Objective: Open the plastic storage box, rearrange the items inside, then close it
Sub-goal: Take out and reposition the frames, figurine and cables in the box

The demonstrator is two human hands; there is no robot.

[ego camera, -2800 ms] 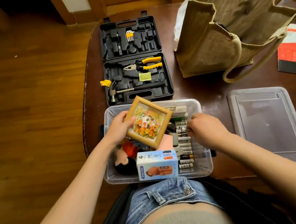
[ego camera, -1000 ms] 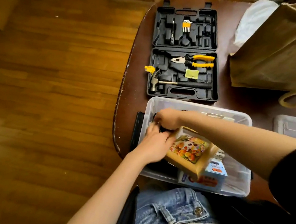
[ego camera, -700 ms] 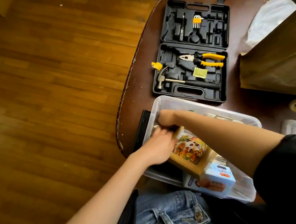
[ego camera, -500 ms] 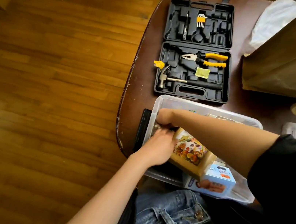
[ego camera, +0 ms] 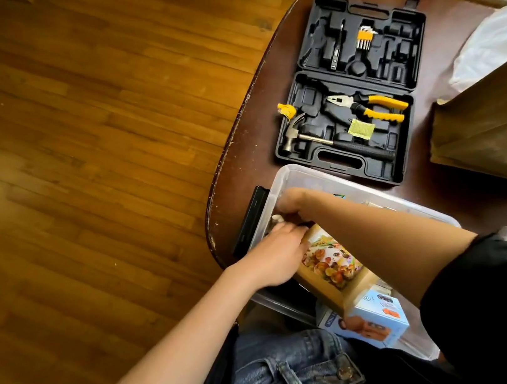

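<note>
Rearranging is under way: the clear plastic storage box [ego camera: 280,184] sits open at the surface's near edge. Both hands work its left end; the right hand [ego camera: 290,204] curls on something small and pale, unidentifiable; the left hand [ego camera: 277,259] rests against the framed picture [ego camera: 330,264], grip unclear. Next, settle that item low. The mini-fan carton [ego camera: 375,321] crowds the near side; an open tool case [ego camera: 358,90] lies beyond.
</note>
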